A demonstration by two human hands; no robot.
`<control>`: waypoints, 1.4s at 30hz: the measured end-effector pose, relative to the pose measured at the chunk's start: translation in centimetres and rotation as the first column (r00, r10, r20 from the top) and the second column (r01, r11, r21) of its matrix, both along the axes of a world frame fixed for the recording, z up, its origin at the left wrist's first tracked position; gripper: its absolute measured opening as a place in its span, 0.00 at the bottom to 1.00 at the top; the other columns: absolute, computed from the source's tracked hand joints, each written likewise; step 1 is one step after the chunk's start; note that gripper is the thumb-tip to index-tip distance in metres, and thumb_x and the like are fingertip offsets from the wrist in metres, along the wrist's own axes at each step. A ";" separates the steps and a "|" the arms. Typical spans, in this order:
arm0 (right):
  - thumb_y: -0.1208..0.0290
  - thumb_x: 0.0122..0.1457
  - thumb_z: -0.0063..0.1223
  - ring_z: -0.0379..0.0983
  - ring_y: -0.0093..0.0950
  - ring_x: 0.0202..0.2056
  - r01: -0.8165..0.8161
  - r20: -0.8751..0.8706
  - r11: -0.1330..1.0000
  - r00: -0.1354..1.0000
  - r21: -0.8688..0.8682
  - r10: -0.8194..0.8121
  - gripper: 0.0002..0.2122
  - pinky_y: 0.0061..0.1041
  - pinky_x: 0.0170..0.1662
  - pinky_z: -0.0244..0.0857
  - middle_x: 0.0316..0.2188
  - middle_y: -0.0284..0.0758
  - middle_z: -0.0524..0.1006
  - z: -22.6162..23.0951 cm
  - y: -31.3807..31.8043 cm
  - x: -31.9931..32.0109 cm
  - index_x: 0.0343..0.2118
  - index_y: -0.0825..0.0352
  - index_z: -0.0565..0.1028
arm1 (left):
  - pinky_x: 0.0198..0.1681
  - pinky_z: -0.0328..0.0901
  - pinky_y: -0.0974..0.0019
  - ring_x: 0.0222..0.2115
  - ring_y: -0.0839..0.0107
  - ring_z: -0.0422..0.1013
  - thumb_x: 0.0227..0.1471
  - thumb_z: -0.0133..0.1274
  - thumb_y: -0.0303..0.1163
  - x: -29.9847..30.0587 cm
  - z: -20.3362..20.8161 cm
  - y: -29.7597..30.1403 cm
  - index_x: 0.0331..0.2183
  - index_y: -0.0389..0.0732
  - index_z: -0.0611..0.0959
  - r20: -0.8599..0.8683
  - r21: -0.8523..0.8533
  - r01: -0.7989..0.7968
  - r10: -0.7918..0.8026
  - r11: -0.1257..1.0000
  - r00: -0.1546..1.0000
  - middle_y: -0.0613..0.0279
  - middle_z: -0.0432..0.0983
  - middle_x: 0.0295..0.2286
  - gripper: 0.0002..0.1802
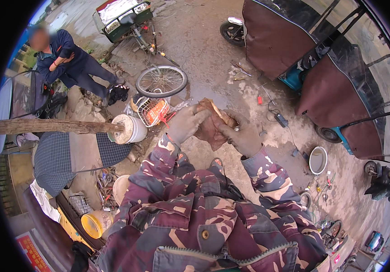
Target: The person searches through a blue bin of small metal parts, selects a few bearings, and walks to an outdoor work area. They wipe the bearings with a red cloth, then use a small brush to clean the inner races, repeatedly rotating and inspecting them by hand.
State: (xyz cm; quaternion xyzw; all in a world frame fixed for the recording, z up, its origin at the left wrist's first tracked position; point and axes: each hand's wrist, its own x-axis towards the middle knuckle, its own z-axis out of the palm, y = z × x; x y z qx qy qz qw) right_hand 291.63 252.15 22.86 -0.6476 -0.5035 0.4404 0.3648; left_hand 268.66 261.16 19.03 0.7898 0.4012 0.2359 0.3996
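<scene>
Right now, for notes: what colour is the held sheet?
The sheet is reddish brown, seen in head view.

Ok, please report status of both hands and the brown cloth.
Left hand, right hand: both pinching the brown cloth. Cloth raised, creased, hanging between them. White wire basket beyond left hand, seemingly not obstructing.

Wide fisheye view downward from head

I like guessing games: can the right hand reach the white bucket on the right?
Probably not right now: the right hand is holding a crumpled brown piece, and the white bucket stands well below, on the ground. Nothing seems to block the way, though.
</scene>
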 end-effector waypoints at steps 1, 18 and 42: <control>0.55 0.61 0.68 0.80 0.24 0.31 -0.004 -0.025 1.000 1.000 -0.001 0.004 0.26 0.27 0.37 0.75 0.37 0.39 0.84 -0.3 0.2 0.1 0.53 0.73 0.80 | 0.41 0.71 0.57 0.39 0.52 0.79 0.63 0.53 0.35 0.2 0.3 0.0 0.44 0.38 0.86 0.057 -0.054 0.012 -0.009 0.998 0.998 0.51 0.80 0.38 0.14; 0.60 0.67 0.64 0.67 0.17 0.15 0.017 -0.507 0.976 0.852 -0.218 -0.128 0.15 0.19 0.18 0.56 0.21 0.29 0.76 -3.2 0.6 0.1 0.40 0.70 0.79 | 0.37 0.69 0.58 0.30 0.57 0.74 0.56 0.64 0.44 -0.3 -3.6 0.4 0.39 0.44 0.89 0.278 -0.194 0.217 -0.159 0.957 0.948 0.56 0.77 0.27 0.15; 0.64 0.68 0.62 0.64 0.15 0.15 -0.035 -0.675 0.961 0.719 -0.275 -0.167 0.14 0.17 0.18 0.52 0.25 0.27 0.78 -2.5 0.8 -1.0 0.48 0.70 0.80 | 0.46 0.67 0.69 0.38 0.79 0.72 0.64 0.61 0.40 -1.0 1.0 -0.1 0.45 0.37 0.84 0.418 -0.688 0.039 0.351 0.725 0.838 0.72 0.77 0.36 0.16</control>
